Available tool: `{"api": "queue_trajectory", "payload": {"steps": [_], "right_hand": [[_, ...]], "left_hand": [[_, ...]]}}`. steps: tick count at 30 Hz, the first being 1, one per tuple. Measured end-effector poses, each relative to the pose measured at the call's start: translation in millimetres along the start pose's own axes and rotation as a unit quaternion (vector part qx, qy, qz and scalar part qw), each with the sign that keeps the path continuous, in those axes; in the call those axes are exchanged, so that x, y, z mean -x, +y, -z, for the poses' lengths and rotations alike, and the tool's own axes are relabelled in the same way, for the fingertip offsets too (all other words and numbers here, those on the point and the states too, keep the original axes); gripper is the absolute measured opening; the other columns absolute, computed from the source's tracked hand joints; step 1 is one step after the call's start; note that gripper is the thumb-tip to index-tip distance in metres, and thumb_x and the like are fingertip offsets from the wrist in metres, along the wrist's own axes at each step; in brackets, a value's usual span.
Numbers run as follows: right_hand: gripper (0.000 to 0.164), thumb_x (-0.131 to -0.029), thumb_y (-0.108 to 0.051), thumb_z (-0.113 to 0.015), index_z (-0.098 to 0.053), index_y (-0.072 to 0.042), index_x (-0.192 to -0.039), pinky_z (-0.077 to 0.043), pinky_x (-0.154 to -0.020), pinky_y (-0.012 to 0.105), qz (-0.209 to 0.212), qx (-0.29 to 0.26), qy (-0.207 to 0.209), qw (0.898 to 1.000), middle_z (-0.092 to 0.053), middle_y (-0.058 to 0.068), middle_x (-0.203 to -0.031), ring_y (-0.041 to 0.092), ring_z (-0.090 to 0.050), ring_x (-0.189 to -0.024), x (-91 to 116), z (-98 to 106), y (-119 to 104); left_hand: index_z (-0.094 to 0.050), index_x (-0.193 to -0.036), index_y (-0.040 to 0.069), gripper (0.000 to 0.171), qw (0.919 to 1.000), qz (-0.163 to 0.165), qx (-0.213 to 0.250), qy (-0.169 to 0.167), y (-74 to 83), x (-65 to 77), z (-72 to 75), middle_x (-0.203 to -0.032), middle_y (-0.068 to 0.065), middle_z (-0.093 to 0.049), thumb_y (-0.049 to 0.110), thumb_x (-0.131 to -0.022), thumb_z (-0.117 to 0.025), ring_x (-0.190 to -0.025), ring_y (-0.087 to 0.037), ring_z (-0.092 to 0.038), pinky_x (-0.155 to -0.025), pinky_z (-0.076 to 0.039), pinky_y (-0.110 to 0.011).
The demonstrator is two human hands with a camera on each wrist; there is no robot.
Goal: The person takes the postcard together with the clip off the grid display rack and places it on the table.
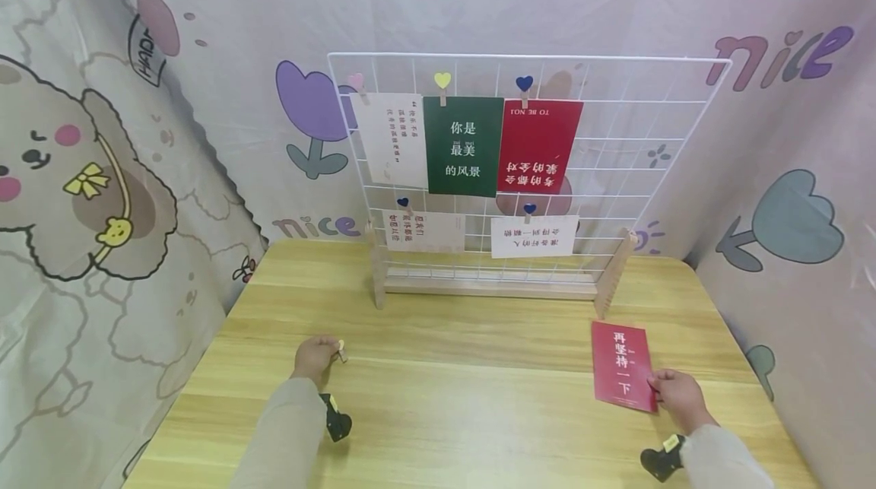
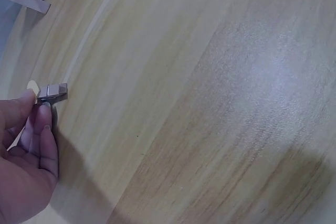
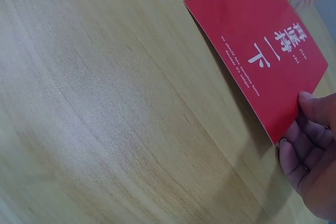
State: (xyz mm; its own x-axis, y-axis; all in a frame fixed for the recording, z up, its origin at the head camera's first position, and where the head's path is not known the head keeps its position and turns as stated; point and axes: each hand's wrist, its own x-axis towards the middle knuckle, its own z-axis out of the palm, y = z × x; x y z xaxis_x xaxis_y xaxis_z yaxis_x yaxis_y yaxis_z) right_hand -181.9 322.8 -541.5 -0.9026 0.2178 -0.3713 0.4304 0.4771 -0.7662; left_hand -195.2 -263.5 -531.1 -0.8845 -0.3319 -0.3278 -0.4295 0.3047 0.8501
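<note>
Between thumb and fingers, my left hand (image 1: pixel 316 357) pinches a small wooden clothespin (image 2: pixel 51 91) with a yellow piece at its thumb end, over the left part of the table. Far to the right, my right hand (image 1: pixel 680 396) grips a red card (image 1: pixel 623 366) by its right edge. White characters run down the card, and in the right wrist view its near edge is tilted up off the wood. Behind both hands stands a white wire grid rack (image 1: pixel 619 154) on wooden feet. Clothespins hold a green card (image 1: pixel 462 177), another red card (image 1: pixel 537 135) and several white cards on it.
The wooden table (image 1: pixel 438 413) carries the rack at its back edge. Patterned cloth (image 1: pixel 616 2) hangs behind and at both sides. Heart-topped clips, such as a yellow heart clip (image 1: pixel 442 81), sit along the upper wires. Bare wires show at the grid's right side.
</note>
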Motion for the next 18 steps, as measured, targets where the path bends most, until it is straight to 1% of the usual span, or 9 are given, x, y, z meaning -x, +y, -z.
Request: {"api": "queue_trajectory", "payload": {"steps": [4,6,8,13,15,18], "right_hand": [[0.026,-0.087,-0.006,-0.045,-0.046,0.018,-0.099,-0.041,-0.049,0.020,-0.013,0.024,0.004,1.000,-0.055,0.014,-0.078,0.019,-0.050,-0.067,-1.7,-1.2,1.0],[0.025,-0.087,-0.006,-0.046,-0.047,0.017,-0.098,-0.041,-0.049,0.021,-0.013,0.031,0.007,0.999,-0.055,0.014,-0.077,0.019,-0.051,-0.067,-2.6,-1.7,1.5],[0.025,-0.087,-0.005,-0.046,-0.047,0.018,-0.096,-0.040,-0.048,0.021,-0.009,0.035,0.010,0.999,-0.055,0.012,-0.075,0.018,-0.051,-0.065,-3.4,-2.3,1.9],[0.027,-0.086,-0.007,-0.048,-0.048,0.018,-0.096,-0.039,-0.048,0.020,-0.009,0.049,0.024,0.998,-0.057,0.010,-0.071,0.014,-0.051,-0.062,-4.4,-3.8,1.3],[0.028,-0.086,-0.008,-0.048,-0.049,0.018,-0.096,-0.039,-0.048,0.021,-0.012,0.061,0.032,0.998,-0.057,0.011,-0.072,0.017,-0.051,-0.064,-4.5,-4.5,0.3],[0.029,-0.086,-0.011,-0.049,-0.050,0.016,-0.096,-0.037,-0.051,0.022,-0.016,0.085,0.045,0.995,-0.057,0.014,-0.075,0.023,-0.050,-0.071,-4.1,-5.4,-2.1]], "left_hand": [[-0.053,-0.098,-0.012,0.020,0.9998,-0.001,-0.019,-0.009,-2.4,-0.3,1.8,-0.082,-0.010,-0.058,0.003,-0.086,-0.049,-0.071,-0.014,-0.051,-0.070,-0.042,-0.030],[-0.053,-0.098,-0.012,0.021,0.9995,-0.004,-0.031,-0.012,-3.0,-0.1,2.5,-0.080,-0.009,-0.058,0.004,-0.086,-0.048,-0.070,-0.014,-0.052,-0.069,-0.042,-0.030],[-0.053,-0.098,-0.013,0.021,0.9992,-0.007,-0.037,-0.013,-2.9,0.5,2.8,-0.078,-0.008,-0.059,0.004,-0.086,-0.048,-0.069,-0.014,-0.052,-0.070,-0.042,-0.031],[-0.055,-0.094,-0.011,0.020,0.9992,0.001,-0.040,-0.006,-2.8,-0.4,2.0,-0.068,-0.002,-0.057,0.006,-0.085,-0.050,-0.072,-0.017,-0.051,-0.076,-0.040,-0.038],[-0.056,-0.092,-0.010,0.019,0.9991,0.005,-0.042,-0.004,-3.4,-1.8,1.8,-0.065,-0.001,-0.056,0.007,-0.085,-0.050,-0.074,-0.018,-0.050,-0.077,-0.039,-0.039],[-0.057,-0.091,-0.010,0.018,0.9988,0.002,-0.048,-0.002,-3.8,-3.1,1.8,-0.065,0.000,-0.056,0.007,-0.084,-0.051,-0.074,-0.019,-0.051,-0.076,-0.039,-0.039]]}}
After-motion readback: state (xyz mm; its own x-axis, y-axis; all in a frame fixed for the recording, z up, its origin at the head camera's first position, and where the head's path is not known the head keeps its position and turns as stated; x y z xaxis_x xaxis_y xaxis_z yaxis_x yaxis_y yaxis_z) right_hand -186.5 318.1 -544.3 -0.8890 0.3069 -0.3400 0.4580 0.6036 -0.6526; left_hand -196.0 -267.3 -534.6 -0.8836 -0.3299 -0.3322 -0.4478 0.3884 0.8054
